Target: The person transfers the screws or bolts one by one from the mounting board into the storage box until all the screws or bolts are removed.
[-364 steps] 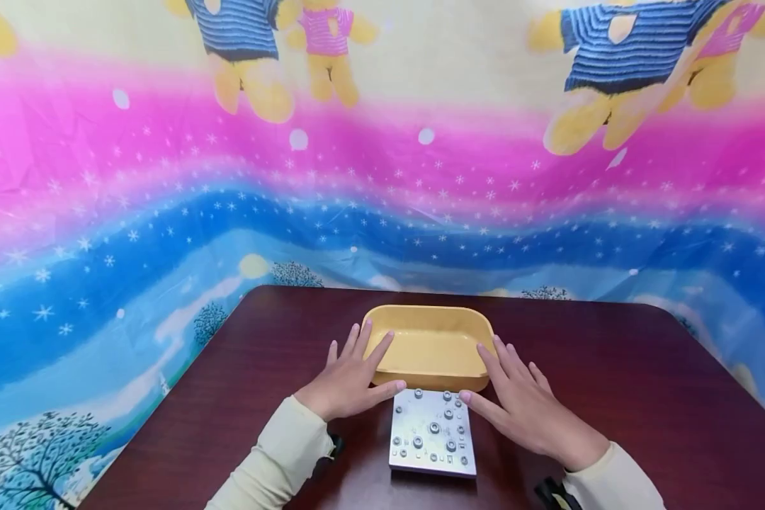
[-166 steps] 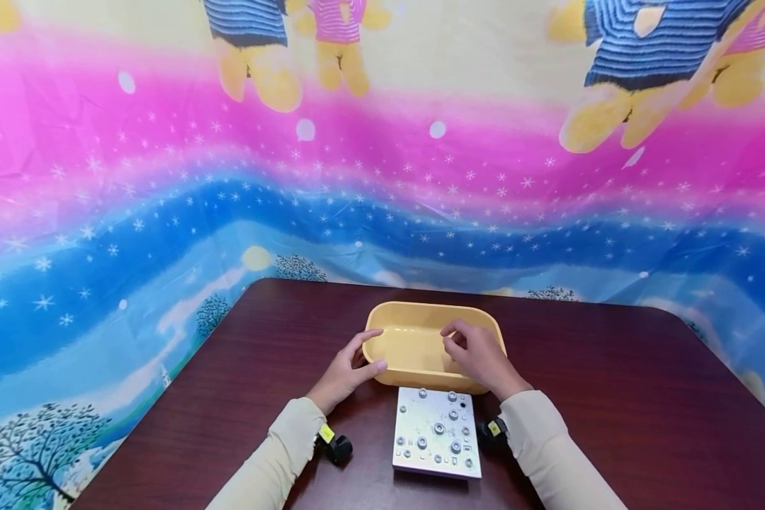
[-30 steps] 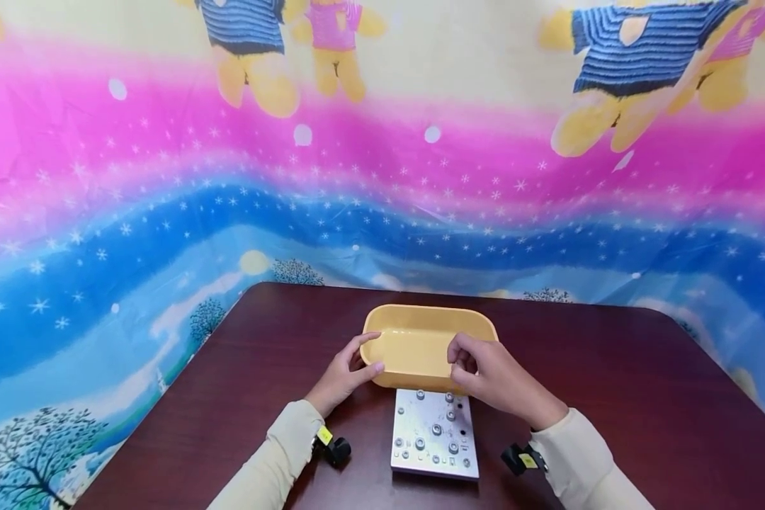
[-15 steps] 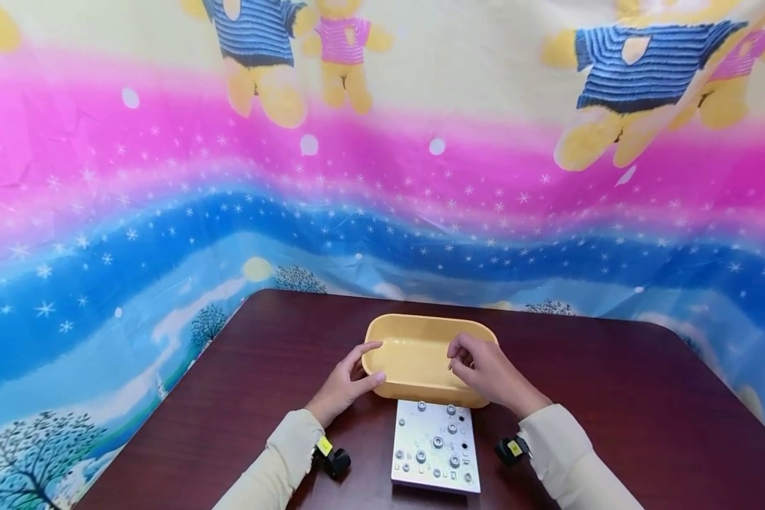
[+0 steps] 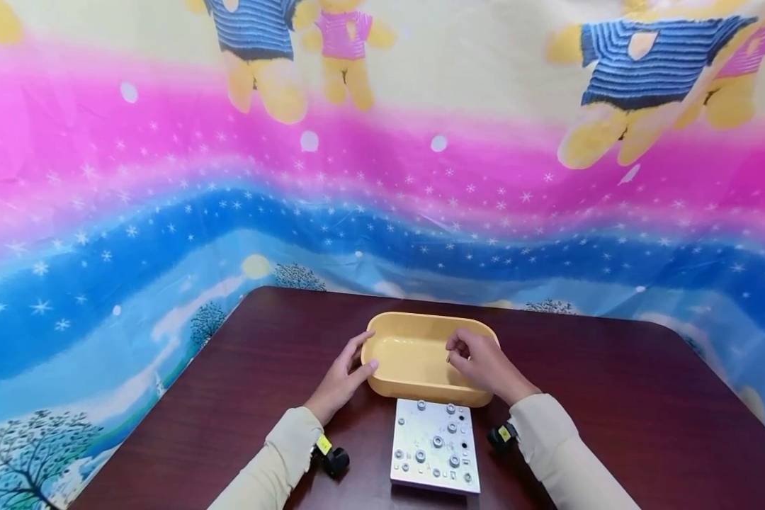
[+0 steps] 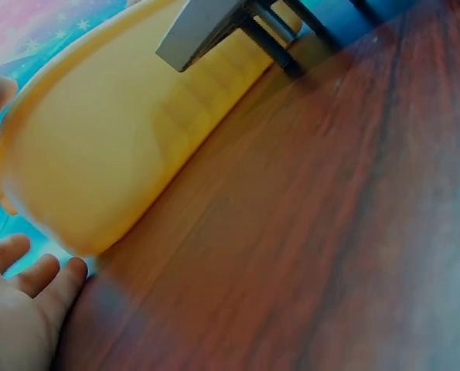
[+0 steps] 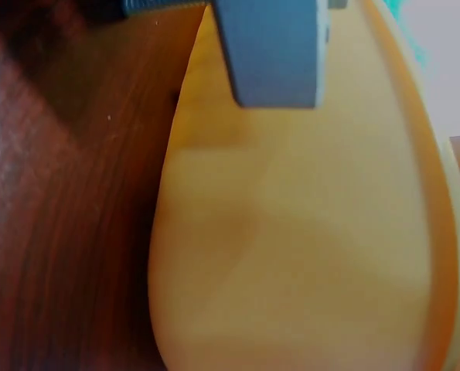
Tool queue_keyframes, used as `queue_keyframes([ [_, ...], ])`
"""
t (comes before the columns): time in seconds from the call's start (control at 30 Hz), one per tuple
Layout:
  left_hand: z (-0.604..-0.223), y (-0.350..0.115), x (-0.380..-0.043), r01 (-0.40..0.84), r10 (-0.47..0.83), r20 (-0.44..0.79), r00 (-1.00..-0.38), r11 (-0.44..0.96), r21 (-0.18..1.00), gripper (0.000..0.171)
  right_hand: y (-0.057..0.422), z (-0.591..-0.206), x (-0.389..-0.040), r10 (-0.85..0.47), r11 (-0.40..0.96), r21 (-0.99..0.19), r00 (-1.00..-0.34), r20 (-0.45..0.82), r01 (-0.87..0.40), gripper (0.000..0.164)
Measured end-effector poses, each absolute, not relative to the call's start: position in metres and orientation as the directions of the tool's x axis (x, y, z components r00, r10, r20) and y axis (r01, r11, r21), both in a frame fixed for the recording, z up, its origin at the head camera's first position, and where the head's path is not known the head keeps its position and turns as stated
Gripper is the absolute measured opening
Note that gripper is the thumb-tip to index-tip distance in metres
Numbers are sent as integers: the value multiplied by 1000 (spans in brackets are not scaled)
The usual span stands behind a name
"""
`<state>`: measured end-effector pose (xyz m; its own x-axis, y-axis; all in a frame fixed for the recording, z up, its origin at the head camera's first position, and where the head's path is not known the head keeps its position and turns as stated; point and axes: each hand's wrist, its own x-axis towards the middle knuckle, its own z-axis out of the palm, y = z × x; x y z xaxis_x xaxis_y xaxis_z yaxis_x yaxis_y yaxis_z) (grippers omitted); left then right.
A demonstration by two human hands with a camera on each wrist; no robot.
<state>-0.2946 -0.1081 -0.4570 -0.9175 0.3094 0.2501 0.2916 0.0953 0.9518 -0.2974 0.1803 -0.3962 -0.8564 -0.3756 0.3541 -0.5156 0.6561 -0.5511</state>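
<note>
Fingers of my right hand (image 5: 484,363) pinch a small piece (image 5: 449,358), too tiny to identify, over the yellow tray (image 5: 414,390); left of them, my left hand (image 5: 339,381) lies loosely spread against the tray's end. I judge the piece light, hard, slippery: best nipped by its sides.

Mid-frame, the tub (image 5: 414,389) looks like smooth, glossy plastic. Below, the plate (image 5: 435,453) and its bolts (image 5: 438,441) are shiny metal. The table (image 5: 293,333) shows polished wood grain. Across the top, the curtain (image 5: 382,184) is creased cloth; the sleeves (image 5: 268,460), low in frame, matt fabric.
</note>
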Motion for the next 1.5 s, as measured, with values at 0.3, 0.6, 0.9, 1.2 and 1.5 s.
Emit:
queue_keyframes([
  [0.3, -453, -111, -308, 363, 347, 299, -889, 135, 922, 59, 180, -400, -305, -358, 652, -581, -873, 331, -487, 5],
  [0.6, -428, -109, -293, 375, 445, 279, -851, 142, 916, 52, 178, -404, -305, -341, 665, -558, -867, 364, -496, 6],
  [0.9, -428, -108, -293, 367, 450, 269, -852, 145, 919, 47, 178, -404, -306, -320, 758, -531, -926, 202, -378, 5],
  [1.2, -426, -112, -293, 371, 439, 269, -857, 164, 914, 50, 171, -402, -308, -291, 801, -514, -950, 114, -307, 4],
  [1.5, -427, -110, -294, 372, 449, 272, -851, 151, 916, 51, 172, -403, -308, -270, 820, -495, -957, 111, -288, 4],
])
